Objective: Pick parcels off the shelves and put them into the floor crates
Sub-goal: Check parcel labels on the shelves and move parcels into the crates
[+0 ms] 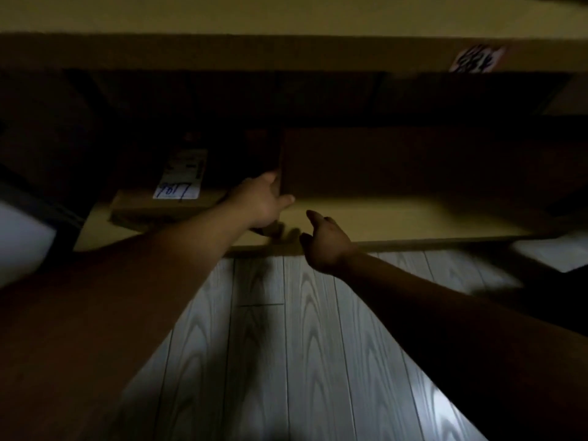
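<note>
Cardboard, brown and dim: a large cardboard box (397,163) stands on the shelf board (397,221). The left hand (262,203) grips its lower left corner, thumb along the front edge and fingers hidden behind the side. The right hand (324,241) hangs loosely curled just below the shelf's front edge, holding nothing. A flat parcel (149,211) with a white label (181,178) lies further left, above the pale plank floor (286,345).

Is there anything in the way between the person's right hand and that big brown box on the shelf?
Nothing visible. Only bare shelf board lies between the right hand and the large cardboard box. The left hand is at the box's left edge, and the small labelled parcel sits off to the left.
</note>
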Tool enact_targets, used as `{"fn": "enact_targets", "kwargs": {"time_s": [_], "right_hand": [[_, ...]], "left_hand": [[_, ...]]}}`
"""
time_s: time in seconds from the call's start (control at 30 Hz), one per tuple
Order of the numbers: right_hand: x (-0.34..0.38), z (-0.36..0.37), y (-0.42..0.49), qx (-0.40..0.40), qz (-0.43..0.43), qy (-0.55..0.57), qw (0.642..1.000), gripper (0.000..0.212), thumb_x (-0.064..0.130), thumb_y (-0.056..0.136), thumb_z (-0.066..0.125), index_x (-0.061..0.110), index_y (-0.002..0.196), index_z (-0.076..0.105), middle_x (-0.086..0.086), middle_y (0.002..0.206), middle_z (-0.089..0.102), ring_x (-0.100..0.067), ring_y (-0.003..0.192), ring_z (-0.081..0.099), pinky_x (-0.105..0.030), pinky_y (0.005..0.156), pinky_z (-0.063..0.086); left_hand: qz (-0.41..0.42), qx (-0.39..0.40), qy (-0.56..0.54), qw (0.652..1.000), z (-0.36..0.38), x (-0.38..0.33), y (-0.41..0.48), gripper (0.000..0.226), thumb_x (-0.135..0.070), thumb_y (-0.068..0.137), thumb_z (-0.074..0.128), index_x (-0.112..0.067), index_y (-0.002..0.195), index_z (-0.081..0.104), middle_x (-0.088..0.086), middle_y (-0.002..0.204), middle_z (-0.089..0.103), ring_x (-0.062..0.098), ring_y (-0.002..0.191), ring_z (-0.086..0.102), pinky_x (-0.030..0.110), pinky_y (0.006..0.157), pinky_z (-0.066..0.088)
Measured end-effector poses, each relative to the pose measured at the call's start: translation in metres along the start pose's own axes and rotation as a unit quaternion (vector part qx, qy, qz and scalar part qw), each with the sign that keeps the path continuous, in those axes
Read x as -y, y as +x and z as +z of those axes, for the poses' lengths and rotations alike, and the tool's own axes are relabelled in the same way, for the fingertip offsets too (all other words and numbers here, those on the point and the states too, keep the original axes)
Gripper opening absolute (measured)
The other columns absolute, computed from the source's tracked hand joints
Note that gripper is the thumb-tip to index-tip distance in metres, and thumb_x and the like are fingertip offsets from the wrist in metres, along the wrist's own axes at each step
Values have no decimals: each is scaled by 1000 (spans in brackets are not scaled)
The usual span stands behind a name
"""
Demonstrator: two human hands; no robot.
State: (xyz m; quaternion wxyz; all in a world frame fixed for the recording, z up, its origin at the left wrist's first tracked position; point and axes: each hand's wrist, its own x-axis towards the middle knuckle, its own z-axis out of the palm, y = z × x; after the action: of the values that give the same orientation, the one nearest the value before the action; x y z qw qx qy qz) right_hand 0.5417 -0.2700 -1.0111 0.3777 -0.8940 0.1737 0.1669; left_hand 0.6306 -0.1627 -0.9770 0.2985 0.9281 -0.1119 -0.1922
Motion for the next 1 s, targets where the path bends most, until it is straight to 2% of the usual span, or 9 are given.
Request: {"fn": "enact_targets", "kwargs": {"time_s": [0.13, 0.27, 0.37, 0.43, 0.53, 0.6, 0.73, 0.83, 1.0], "right_hand": [[-7, 14, 21, 5, -39, -37, 999, 46, 14, 101, 43, 2, 145, 35, -9, 159, 17, -28, 138, 33, -42, 110, 37], [-15, 22, 38, -28, -36, 50, 998, 61, 17, 99, 48, 17, 153, 19, -11, 154, 25, -30, 123, 50, -40, 97, 49], [-13, 20, 41, -44, -35, 137, 989, 55, 28, 99, 47, 26, 150, 25, -10, 146, 37, -27, 112, 58, -32, 80, 53], [-8, 20, 37, -53, -28, 191, 980, 47, 35, 99, 46, 30, 144, 33, -8, 140, 45, -24, 109, 58, -30, 77, 54], [4, 21, 24, -66, -38, 258, 963, 43, 38, 98, 46, 35, 139, 33, -4, 135, 50, -21, 110, 58, -36, 89, 53], [8, 20, 16, -76, -71, 304, 947, 51, 29, 99, 49, 37, 143, 26, 3, 128, 55, -17, 111, 58, -37, 91, 54], [3, 11, 6, -69, -99, 357, 926, 78, 19, 91, 63, 36, 148, 13, 2, 128, 58, -22, 106, 64, -34, 73, 58], [-2, 3, -10, -38, -96, 381, 919, 80, 8, 85, 69, 41, 141, 22, -1, 118, 61, -24, 94, 68, -43, 71, 60], [-1, 3, -35, 8, -87, 371, 924, 81, 2, 87, 64, 47, 141, 23, -7, 110, 61, -28, 89, 69, -36, 65, 59]], "left_hand": [[33, -75, -15, 997, 8, 18, 11, 57, -23, 91, 57, -28, 143, 33, 4, 133, 51, 26, 119, 50, 34, 91, 42], [38, -123, -35, 991, 6, 29, 15, 46, -21, 92, 53, -27, 137, 43, 5, 128, 56, 27, 116, 53, 35, 92, 43], [17, -136, -128, 982, 0, 37, 10, 33, -25, 94, 52, -25, 126, 52, 4, 117, 63, 23, 104, 60, 33, 85, 48], [-3, -135, -240, 961, -3, 36, -2, 32, -20, 94, 52, -25, 125, 52, 4, 116, 63, 21, 98, 61, 40, 84, 53], [-33, -104, -388, 915, 0, 34, -28, 45, -9, 94, 51, -28, 134, 43, 5, 124, 56, 22, 105, 57, 37, 78, 54], [-30, -81, -455, 886, 5, 38, -43, 57, -3, 91, 53, -31, 138, 37, 7, 130, 52, 25, 110, 56, 36, 78, 54], [-26, 8, -543, 839, 7, 56, -60, 79, 7, 85, 55, -41, 141, 26, 9, 132, 48, 31, 109, 57, 42, 77, 55], [-25, 74, -509, 857, 1, 71, -71, 91, 11, 84, 53, -49, 142, 17, 7, 134, 44, 31, 107, 59, 42, 71, 56], [-37, 62, -437, 897, -2, 84, -79, 86, -1, 87, 58, -47, 143, 13, 0, 122, 57, 27, 103, 62, 50, 78, 55]]}}
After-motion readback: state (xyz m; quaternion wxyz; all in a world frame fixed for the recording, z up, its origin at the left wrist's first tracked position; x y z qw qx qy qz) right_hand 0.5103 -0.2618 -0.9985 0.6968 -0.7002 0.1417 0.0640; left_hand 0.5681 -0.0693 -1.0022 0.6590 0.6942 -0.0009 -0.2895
